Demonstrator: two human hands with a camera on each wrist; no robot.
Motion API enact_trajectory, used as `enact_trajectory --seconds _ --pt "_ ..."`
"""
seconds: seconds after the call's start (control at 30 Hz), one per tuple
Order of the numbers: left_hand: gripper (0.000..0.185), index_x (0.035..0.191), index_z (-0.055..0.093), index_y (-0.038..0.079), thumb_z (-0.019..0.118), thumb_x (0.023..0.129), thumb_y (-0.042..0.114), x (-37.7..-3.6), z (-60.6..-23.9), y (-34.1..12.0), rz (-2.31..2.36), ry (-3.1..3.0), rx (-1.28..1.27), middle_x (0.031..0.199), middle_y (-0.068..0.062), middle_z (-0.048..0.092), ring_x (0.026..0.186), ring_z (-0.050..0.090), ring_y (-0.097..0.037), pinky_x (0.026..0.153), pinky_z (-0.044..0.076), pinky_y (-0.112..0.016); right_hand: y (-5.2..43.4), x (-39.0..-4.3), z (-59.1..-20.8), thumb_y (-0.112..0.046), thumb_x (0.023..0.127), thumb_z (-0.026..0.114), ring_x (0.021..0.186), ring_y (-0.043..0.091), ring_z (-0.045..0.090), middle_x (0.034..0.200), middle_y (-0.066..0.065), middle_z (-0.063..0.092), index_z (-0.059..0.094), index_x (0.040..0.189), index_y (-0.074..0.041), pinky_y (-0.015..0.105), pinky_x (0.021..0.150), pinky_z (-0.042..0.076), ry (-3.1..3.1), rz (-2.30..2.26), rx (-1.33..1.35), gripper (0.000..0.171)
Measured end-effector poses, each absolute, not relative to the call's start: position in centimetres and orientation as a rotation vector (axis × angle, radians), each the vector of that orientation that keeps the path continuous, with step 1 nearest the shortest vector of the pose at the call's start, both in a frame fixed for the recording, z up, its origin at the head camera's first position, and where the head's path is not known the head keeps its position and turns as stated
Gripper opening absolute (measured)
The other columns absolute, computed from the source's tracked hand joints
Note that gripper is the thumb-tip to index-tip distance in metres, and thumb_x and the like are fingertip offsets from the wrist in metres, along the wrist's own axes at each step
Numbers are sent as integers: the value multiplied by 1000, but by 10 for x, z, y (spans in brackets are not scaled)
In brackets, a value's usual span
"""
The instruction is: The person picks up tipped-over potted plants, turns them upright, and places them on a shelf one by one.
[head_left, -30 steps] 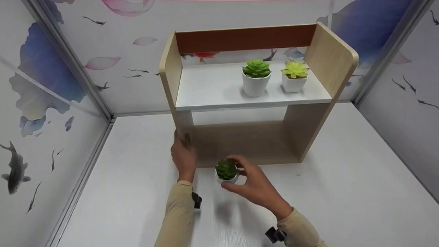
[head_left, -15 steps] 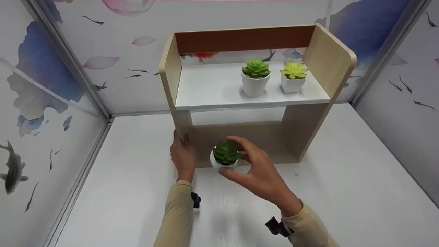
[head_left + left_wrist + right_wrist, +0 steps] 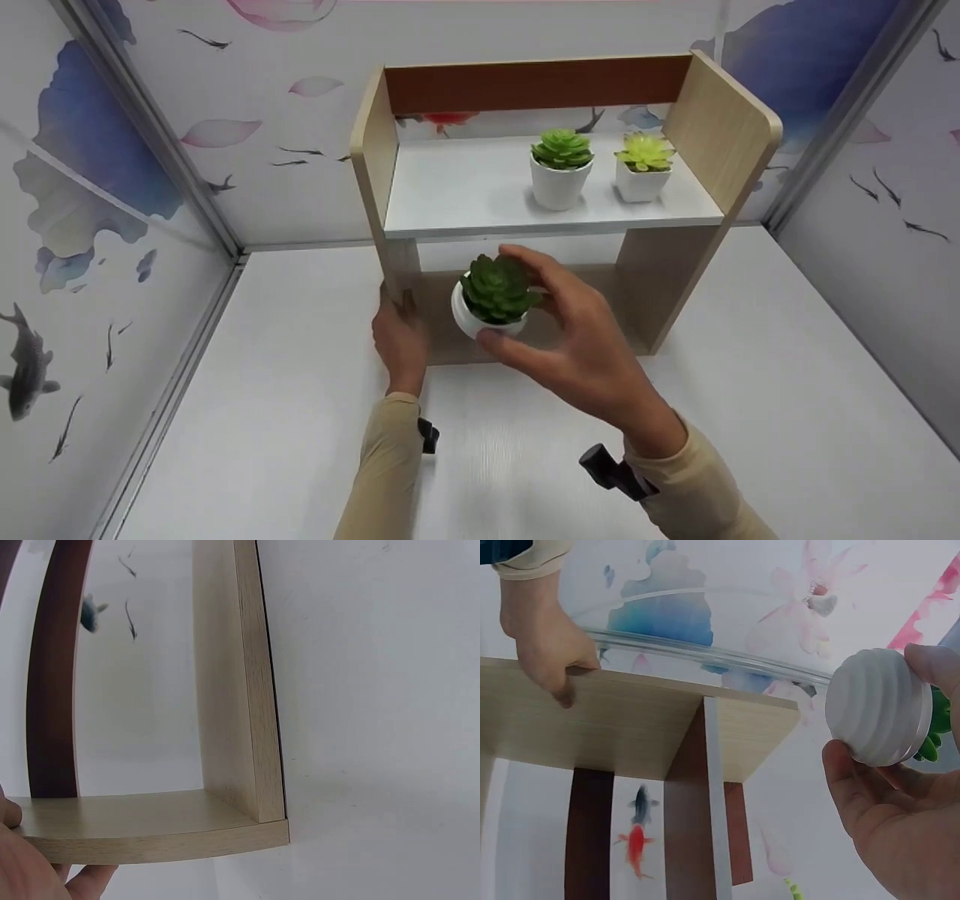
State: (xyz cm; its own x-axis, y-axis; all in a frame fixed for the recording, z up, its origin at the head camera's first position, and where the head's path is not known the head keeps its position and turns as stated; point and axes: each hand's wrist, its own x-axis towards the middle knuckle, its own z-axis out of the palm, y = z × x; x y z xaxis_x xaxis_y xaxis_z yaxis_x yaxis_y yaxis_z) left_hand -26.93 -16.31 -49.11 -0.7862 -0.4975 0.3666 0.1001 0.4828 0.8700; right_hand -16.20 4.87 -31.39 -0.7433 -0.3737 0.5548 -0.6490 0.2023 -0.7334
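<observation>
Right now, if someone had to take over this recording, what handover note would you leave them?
Right hand: grip closed round a small dark-green succulent pot, held in the air in front of the wooden shelf.
Left hand: holds the shelf's left side panel near its base.
Done: two potted succulents, one green and one yellow-green, stand on the upper board.
Left: the held pot is not yet set down; the board's left part is bare.

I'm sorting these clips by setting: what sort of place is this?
Probably a staged booth, not a lived-in room: a white tabletop boxed in by panels printed with fish and petals, with a small wooden shelf bearing potted succulents. The right hand holds another.
</observation>
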Motion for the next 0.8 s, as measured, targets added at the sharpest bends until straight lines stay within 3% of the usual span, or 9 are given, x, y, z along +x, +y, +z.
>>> enact_trajectory --seconds 0.33,0.8 --pt "45 153 45 11 51 109 21 -271 -495 -165 -1355 -2129 311 145 -12 60 129 61 -28 103 52 -50 50 -171 -284 -10 85 84 126 13 59 141 4 59 48 149 -4 31 103 53 -2172 1519 993 73" --pt "46 155 43 13 50 110 22 -270 -496 -164 -1361 -2135 329 146 -12 59 130 61 -28 105 50 -50 32 -212 -260 -22 89 81 123 14 61 137 8 62 48 149 -4 29 98 54 -2222 1486 884 70"
